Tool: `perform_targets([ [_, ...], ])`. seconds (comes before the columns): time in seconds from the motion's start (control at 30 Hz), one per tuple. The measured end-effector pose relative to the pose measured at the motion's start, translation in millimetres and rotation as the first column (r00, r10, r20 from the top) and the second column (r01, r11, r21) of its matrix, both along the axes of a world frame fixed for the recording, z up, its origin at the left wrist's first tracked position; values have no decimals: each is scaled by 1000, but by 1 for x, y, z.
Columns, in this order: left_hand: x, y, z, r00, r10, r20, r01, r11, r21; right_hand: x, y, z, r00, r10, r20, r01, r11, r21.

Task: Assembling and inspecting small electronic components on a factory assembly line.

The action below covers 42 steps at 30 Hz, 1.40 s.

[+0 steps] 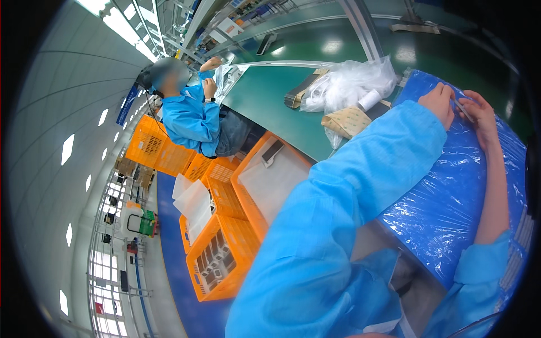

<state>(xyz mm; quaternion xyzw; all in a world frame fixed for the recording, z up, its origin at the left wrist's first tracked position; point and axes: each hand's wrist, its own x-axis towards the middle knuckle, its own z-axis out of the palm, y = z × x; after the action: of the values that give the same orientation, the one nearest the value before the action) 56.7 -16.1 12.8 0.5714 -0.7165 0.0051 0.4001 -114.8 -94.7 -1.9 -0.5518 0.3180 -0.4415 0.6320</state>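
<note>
My left hand [438, 105] and my right hand [480, 117] are close together over a blue plastic-covered surface [434, 208] at the right. Between them is a thin, flat, greyish piece [464, 110], too small for me to tell its kind. The fingers of my right hand pinch it from one side. My left hand is closed at its upper end, its fingertips partly hidden. Left of my hands, a heap of clear plastic bags [352, 81] lies on the green table [265, 93], with a white roll [369, 100] and a brown patterned sheet [345, 123] beside it.
Orange crates stand left of the table; one crate [225, 256] holds several small pale parts, and another [262, 186] has a translucent sheet with a dark piece on it. Across the table's far left end, a person in a blue jacket [191, 121] handles clear plastic. A metal post [360, 28] rises behind.
</note>
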Motion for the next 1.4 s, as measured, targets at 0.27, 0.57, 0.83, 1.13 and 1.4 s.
perform_targets([
  [0.27,-3,6,5,999,-25,23,25,1000,-6,-5,-3,-1,998,-10,66,4,996,85],
  [0.57,-2,0,-1,999,-32,-19,31,999,-32,-3,4,0,993,6,119,-8,1000,24],
  [0.83,1,0,-2,998,-27,-57,27,1000,-1,-2,3,4,977,41,209,-62,994,93],
  [1.13,3,-1,-2,997,-28,-73,27,1000,-15,7,6,6,987,105,122,-110,993,38],
  [1.4,-13,-8,-6,991,-79,-104,73,995,-63,-18,9,10,995,103,-8,-103,995,1],
])
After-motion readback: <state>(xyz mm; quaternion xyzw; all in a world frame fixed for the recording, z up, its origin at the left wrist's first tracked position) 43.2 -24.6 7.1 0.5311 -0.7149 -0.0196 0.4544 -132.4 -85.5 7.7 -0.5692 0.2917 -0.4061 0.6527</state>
